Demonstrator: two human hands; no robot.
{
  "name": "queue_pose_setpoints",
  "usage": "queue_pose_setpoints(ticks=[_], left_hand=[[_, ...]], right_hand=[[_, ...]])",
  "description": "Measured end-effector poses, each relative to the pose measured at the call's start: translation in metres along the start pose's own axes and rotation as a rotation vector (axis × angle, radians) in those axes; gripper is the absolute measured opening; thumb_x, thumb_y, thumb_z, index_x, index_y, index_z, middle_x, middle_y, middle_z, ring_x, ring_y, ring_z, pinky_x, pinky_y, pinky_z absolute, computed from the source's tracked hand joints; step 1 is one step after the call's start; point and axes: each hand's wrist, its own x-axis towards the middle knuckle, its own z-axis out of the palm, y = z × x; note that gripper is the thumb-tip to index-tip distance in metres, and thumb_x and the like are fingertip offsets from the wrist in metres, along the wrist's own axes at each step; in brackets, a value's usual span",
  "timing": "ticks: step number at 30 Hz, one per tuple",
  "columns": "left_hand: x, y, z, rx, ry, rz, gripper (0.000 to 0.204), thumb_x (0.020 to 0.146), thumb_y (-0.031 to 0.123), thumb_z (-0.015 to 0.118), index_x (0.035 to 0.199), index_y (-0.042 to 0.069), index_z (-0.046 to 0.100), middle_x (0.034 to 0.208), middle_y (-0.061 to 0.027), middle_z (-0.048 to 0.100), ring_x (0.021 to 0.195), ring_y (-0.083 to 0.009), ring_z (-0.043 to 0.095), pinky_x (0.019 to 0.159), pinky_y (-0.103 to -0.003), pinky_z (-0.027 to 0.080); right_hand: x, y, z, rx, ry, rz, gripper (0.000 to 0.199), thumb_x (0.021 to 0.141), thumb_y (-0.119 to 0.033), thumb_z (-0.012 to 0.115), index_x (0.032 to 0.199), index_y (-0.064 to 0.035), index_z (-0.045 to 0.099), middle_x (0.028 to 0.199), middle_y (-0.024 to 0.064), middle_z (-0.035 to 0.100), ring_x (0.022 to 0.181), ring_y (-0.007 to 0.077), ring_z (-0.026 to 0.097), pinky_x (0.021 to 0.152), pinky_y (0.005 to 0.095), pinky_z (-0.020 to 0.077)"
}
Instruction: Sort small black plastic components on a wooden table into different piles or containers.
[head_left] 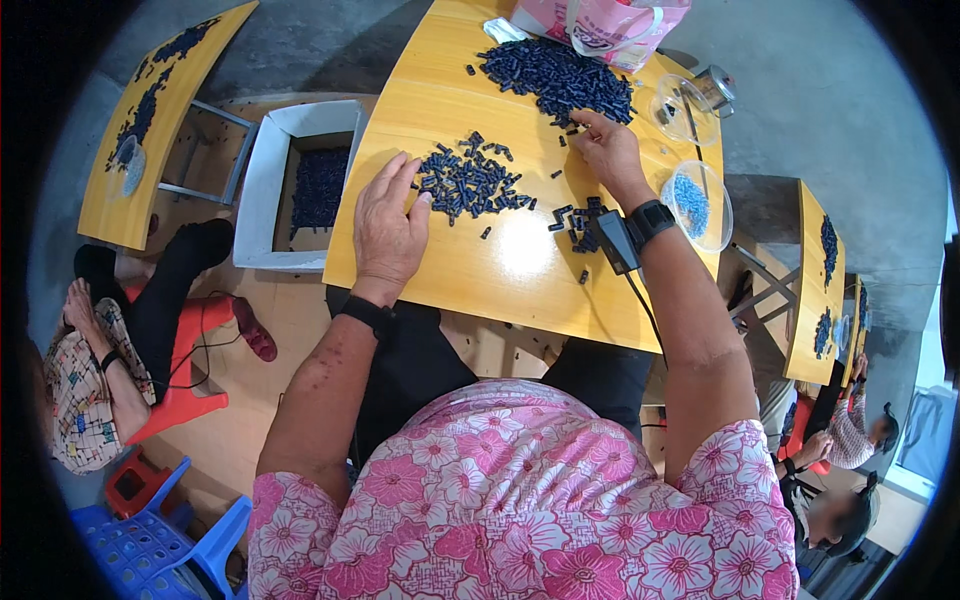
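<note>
Both hands are at work on the yellow tabletop [520, 270]. The left hand [388, 225] lies flat and released, its fingertips touching the edge of the near pile [470, 183] of small dark blue pieces at the middle of the tabletop. The right hand [605, 148] reaches to the lower edge of the far pile [560, 72], fingers curled down as if pinching a piece, though the grip is too small to tell for sure. A few joined pieces [580, 222] lie just beside the right wrist, near a clear bowl [698, 205] of light blue bits. A second clear bowl [682, 108] stands by the far pile, with a pink bag [600, 25] beyond it. A white box [300, 185] holding more dark pieces sits on the floor to the left.

The step in hand looks like picking single pieces from the piles. The next pick calls for a fine pinch that lifts one piece without scattering its neighbours.
</note>
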Motion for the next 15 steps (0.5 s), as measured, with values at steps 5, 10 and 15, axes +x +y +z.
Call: queue_pose_setpoints(ticks=[5,10,15], left_hand=[[0.000,0.000,0.000,-0.001,-0.003,-0.006,0.043,0.090,0.015,0.060,0.132,0.007,0.057,0.140,-0.0134,0.054,0.125,-0.0335,0.051,0.108,-0.041,0.038],[0.000,0.000,0.000,-0.005,0.003,0.000,0.042,0.090,0.015,0.060,0.131,0.006,0.058,0.139,-0.0136,0.054,0.125,-0.0336,0.051,0.107,-0.041,0.038],[0.000,0.001,0.000,-0.013,0.002,-0.004,0.041,0.090,0.014,0.060,0.130,0.006,0.058,0.138,-0.0141,0.055,0.124,-0.0340,0.051,0.107,-0.041,0.038]], right_hand=[[0.000,-0.006,-0.001,0.000,-0.069,0.019,0.031,0.082,-0.006,0.065,0.111,-0.0110,0.073,0.081,0.0073,0.070,0.071,0.0135,0.063,0.070,0.0283,0.0515],[0.001,0.003,0.000,0.068,-0.069,-0.003,0.029,0.084,-0.005,0.064,0.111,-0.0111,0.073,0.078,0.0039,0.068,0.068,0.0114,0.060,0.068,0.0268,0.0507],[0.004,0.012,0.001,0.004,0.002,-0.026,0.027,0.088,-0.004,0.065,0.114,-0.0053,0.071,0.079,-0.0003,0.064,0.066,0.0076,0.056,0.064,0.0226,0.0486]])
